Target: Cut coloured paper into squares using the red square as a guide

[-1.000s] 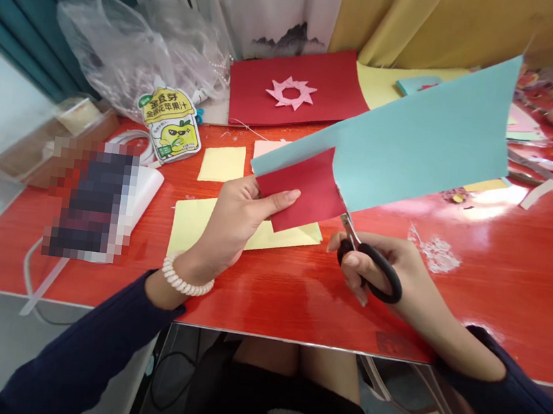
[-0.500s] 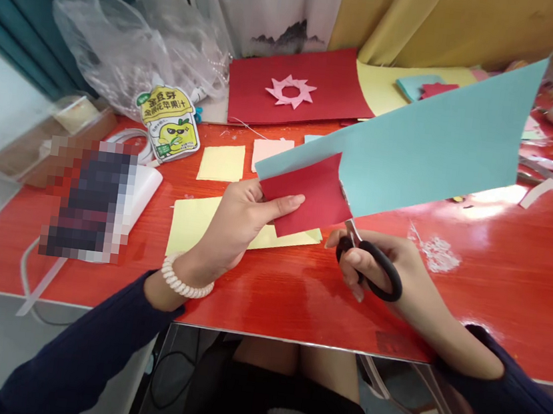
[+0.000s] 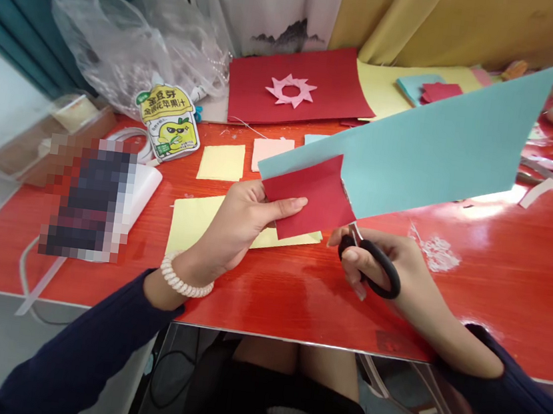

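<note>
Currently, scissors (image 3: 380, 254) in right hand (image 3: 409, 268).

The red desk (image 3: 264, 306) carries yellow paper (image 3: 189, 224) beneath the left hand (image 3: 244, 223) and white bits (image 3: 439, 255) beside the right hand (image 3: 396, 252).

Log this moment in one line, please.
left hand: holds red paper over blue sheet | right hand: holds black-handled scissors at red paper's corner | behind: pink paper ring
</note>
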`<state>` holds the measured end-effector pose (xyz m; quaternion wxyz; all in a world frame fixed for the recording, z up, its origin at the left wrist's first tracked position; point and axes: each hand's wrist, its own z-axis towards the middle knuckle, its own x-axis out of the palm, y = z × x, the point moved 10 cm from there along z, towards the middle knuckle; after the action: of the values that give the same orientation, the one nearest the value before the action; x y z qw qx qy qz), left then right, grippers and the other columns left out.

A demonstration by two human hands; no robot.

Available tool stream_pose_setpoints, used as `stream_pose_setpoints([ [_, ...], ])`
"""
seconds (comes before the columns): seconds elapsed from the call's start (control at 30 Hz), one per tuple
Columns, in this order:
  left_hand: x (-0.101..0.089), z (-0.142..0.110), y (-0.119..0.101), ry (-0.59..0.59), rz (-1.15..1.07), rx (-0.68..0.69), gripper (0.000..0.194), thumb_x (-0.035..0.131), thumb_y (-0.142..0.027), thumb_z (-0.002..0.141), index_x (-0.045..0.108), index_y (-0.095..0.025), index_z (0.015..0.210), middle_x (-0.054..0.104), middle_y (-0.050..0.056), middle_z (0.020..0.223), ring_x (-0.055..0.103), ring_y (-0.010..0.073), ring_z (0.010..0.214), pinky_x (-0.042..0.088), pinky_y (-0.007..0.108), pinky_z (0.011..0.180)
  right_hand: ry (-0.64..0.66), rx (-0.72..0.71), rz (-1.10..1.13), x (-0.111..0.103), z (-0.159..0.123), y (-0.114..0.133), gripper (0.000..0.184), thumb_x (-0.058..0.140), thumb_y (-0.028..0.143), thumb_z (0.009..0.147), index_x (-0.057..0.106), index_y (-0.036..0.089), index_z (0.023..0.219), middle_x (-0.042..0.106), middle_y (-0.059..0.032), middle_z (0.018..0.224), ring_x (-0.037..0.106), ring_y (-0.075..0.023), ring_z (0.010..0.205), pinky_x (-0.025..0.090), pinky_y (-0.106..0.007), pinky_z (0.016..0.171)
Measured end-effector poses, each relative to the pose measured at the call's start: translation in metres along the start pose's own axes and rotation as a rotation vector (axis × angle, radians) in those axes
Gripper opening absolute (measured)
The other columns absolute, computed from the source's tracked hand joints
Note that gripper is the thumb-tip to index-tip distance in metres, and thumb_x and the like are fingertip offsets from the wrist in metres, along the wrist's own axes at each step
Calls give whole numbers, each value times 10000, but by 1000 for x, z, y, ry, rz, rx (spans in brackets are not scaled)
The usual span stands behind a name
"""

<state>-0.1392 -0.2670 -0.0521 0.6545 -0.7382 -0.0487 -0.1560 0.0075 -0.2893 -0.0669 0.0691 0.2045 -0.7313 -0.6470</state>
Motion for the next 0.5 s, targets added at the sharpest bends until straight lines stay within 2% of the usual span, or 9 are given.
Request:
stream_pose_setpoints([
  [0.17,6,0,-2,50,-64,4,53,716,-174,742,702,-152,788,712,26,810,649,155,809,519,283,764,-23,49,30,-1,1,-4,377,716,549,703,614,187,733,490,50,426,431,-69,349,328,-236,415],
  [0.3,10,-1,1,68,-61,-32,65,719,-200,746,695,-149,778,711,30,819,643,149,788,517,276,745,-36,88,84,-3,0,-9,408,736,566,665,630,189,777,505,49,452,454,-77,352,325,-235,399],
  [0.5,4,-1,6,25,-43,-73,148,780,-244,687,669,-153,648,630,-10,603,567,99,594,458,223,567,-14,32,13,-3,0,-5,349,703,526,734,602,193,708,487,48,409,425,-76,369,322,-237,420],
])
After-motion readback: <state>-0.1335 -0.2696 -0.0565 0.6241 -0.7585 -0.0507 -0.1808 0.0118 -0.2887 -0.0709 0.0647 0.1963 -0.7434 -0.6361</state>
